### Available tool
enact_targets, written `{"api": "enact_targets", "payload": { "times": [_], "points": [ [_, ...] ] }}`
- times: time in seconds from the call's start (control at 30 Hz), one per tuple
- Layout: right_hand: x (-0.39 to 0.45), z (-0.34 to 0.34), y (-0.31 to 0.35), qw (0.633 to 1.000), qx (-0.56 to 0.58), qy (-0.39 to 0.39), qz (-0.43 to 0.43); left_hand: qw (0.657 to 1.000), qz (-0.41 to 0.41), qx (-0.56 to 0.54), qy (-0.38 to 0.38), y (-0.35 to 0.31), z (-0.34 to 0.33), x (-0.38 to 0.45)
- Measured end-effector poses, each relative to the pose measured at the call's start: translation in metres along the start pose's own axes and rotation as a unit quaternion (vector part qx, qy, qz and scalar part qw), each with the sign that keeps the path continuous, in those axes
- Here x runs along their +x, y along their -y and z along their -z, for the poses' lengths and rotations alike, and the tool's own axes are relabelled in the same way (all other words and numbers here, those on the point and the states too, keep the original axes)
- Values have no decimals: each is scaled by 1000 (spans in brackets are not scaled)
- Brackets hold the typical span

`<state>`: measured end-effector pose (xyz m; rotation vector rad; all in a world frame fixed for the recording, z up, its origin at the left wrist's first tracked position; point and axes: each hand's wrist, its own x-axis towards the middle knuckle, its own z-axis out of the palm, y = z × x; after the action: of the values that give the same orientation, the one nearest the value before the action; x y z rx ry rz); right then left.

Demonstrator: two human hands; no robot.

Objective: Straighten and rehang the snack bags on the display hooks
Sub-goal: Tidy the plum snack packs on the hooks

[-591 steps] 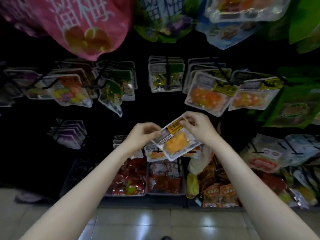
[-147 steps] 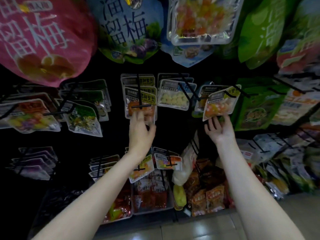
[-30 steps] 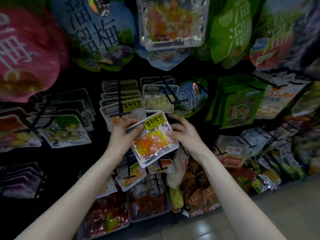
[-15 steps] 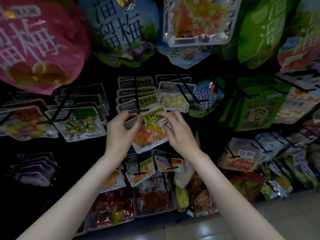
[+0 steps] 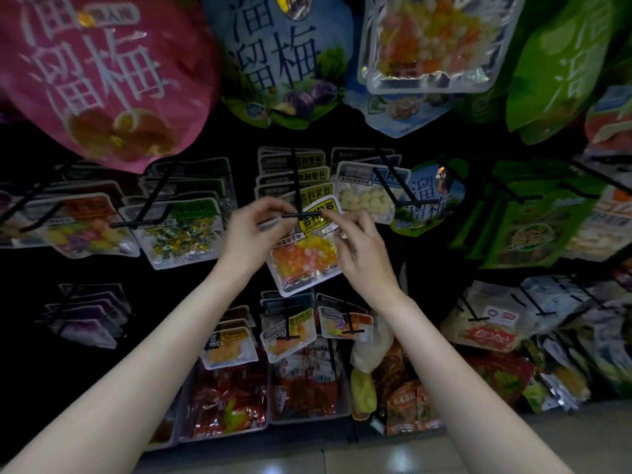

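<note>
Nearest the camera, a pale tiled floor (image 5: 393, 456) meets the foot of a dark display rack, where trays of red snack packets (image 5: 232, 398) sit low at the centre. Just beyond them, small clear bags (image 5: 289, 331) hang on short black hooks.

At mid-height both bare forearms reach in towards one clear snack bag (image 5: 304, 254) filled with orange, yellow and pink sweets under a yellow label. The left hand (image 5: 253, 234) has its fingers curled, pinching the bag's upper left edge. The right hand (image 5: 362, 251) pinches the upper right edge between thumb and curled fingers. The bag's top sits at the tip of a black display hook (image 5: 301, 214), tilted slightly; whether the hook passes through its hole cannot be told.

Behind it, more bags with yellow labels (image 5: 294, 172) hang on the same hook. To the left hang bags of mixed sweets (image 5: 178, 230); to the right, a bag of pale pieces (image 5: 366, 200) and green bags (image 5: 533, 217).

Farthest up, a large pink bag (image 5: 102, 77), a blue bag (image 5: 280, 59) and a clear bag (image 5: 434, 42) hang overhead.
</note>
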<state>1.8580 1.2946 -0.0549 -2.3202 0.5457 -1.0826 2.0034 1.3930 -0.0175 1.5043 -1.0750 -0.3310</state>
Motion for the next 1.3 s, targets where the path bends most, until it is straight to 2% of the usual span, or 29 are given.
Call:
{"api": "enact_targets", "payload": {
  "times": [0.2, 0.33, 0.43, 0.5, 0.57, 0.67, 0.73, 0.8, 0.83, 0.9, 0.93, 1.0, 1.17, 1.23, 1.3],
  "points": [
    [1, 8, 1, 1000, -21, -15, 9, 999, 25, -44, 2, -8, -3, 0],
    [3, 10, 2, 999, -42, -10, 19, 997, 54, -16, 59, -9, 8, 9],
    [8, 9, 2, 998, -58, -1, 20, 996, 54, 23, 66, -4, 13, 17],
    [9, 10, 2, 997, -77, 9, 14, 997, 61, 38, 39, -1, 7, 20],
    [12, 8, 3, 993, -106, 42, -20, 996, 62, 58, -23, 2, -1, 25],
    [13, -5, 5, 975, -181, 99, -82, 974, 26, 202, -96, 13, -9, 28],
    [7, -13, 4, 976, -158, 91, -116, 963, -5, 237, -127, 22, -10, 17],
    [-11, -24, -1, 980, -113, 81, -146, 968, 4, 202, -151, 31, -9, -11],
    [-24, -31, -5, 976, -101, 108, -158, 970, 24, 182, -158, 39, -7, -29],
    [-50, -53, -15, 956, -93, 225, -164, 970, 82, 155, -168, 60, 1, -63],
    [-62, -65, -21, 942, -89, 281, -160, 969, 118, 148, -160, 72, 6, -79],
    [-75, -86, -32, 928, -83, 326, -160, 964, 164, 164, -129, 94, 15, -103],
    [-83, -127, -68, 898, -144, 363, -201, 959, 170, 220, -57, 111, 30, -130],
    [-82, -140, -78, 897, -194, 361, -168, 958, 169, 229, -44, 115, 33, -134],
    [-82, -146, -84, 907, -241, 319, -132, 957, 176, 229, -37, 118, 34, -138]
  ]
}}
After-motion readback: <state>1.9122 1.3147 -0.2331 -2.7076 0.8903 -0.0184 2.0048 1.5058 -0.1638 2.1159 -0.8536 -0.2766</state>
